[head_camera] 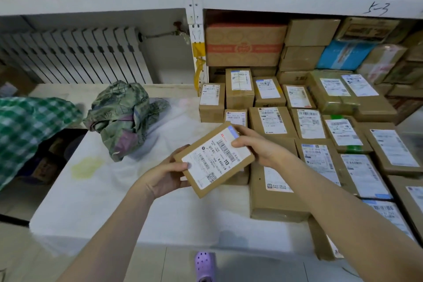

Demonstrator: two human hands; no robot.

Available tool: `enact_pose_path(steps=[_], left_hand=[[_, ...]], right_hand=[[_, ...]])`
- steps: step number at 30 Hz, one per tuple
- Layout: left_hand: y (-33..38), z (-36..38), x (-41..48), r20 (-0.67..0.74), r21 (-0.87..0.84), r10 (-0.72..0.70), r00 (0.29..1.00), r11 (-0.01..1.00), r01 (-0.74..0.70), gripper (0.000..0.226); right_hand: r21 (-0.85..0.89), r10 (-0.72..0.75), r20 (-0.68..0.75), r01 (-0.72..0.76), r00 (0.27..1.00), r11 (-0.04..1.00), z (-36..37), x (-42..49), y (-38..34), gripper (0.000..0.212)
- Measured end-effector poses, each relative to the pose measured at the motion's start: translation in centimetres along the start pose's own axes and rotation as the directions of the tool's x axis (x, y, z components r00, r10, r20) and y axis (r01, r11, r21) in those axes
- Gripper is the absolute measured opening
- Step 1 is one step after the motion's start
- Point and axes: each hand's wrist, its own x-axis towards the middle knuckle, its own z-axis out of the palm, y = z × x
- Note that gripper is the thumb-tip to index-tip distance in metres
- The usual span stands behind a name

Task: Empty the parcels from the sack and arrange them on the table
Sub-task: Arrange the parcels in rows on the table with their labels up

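Two hands hold one flat parcel [214, 159], label up, above the white counter [103, 201]. My left hand [170, 174] takes its near corner and my right hand [258, 146] its far edge, fingers [238, 144] pinching the cardboard. The crumpled sack [123, 117] lies on the counter to the left. Rows of labelled parcels [320, 126] occupy the right.

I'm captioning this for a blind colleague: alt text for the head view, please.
The left hand and right hand hold a flat cardboard parcel, label up, over a white table. Rows of labelled parcels fill its right side, a crumpled green sack its left.
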Motion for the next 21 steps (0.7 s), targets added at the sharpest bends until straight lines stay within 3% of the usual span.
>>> enact_pose_path(steps=[2, 5, 7, 9, 11, 13, 16, 21], left_hand=[[1.1, -1.4, 1.2, 0.048, 0.055, -0.053, 0.997, 0.997, 0.05, 0.093], [3.4, -3.6, 3.8, 0.037, 0.346, -0.179, 0.983, 0.925, 0.156, 0.088], [4.6, -4.1, 5.4, -0.007, 0.426, -0.181, 0.983, 0.889, 0.167, 0.085], [5.7, -5.5, 7.3, -0.151, 0.265, -0.134, 0.979, 0.949, 0.171, 0.077], [6.4, -6.8, 9.1, -0.279, 0.081, -0.158, 0.947, 0.979, 0.187, 0.063], [6.8, -7.6, 10.7, -0.322, 0.048, -0.208, 0.924, 0.971, 0.235, 0.046], [6.5, -7.1, 13.3, -0.351, 0.056, -0.253, 0.902, 0.955, 0.29, 0.024], [6.1, -5.3, 17.3, -0.249, -0.056, -0.28, 0.927, 0.96, 0.275, 0.032]], right_hand=[[-0.08, 0.027, 0.015, -0.025, 1.0, 0.996, 0.1, 2.0, -1.2, 0.073], [-0.256, 0.072, 0.028, -0.062, 0.997, 0.965, 0.8, 5.6, -3.1, 0.077], [-0.396, 0.059, -0.011, -0.059, 0.998, 0.916, 1.7, 7.6, -4.1, 0.075], [-0.506, -0.073, -0.168, -0.022, 0.983, 0.863, 2.1, 10.5, -5.4, 0.072], [-0.5, -0.236, -0.39, 0.011, 0.89, 0.866, 1.6, 12.6, -6.0, 0.063], [-0.448, -0.257, -0.529, -0.009, 0.809, 0.894, 0.3, 13.7, -5.9, 0.045], [-0.505, -0.199, -0.562, -0.142, 0.803, 0.851, -1.3, 14.0, -4.0, 0.033], [-0.6, -0.171, -0.558, -0.252, 0.812, 0.759, -2.9, 14.5, -1.9, 0.033]])
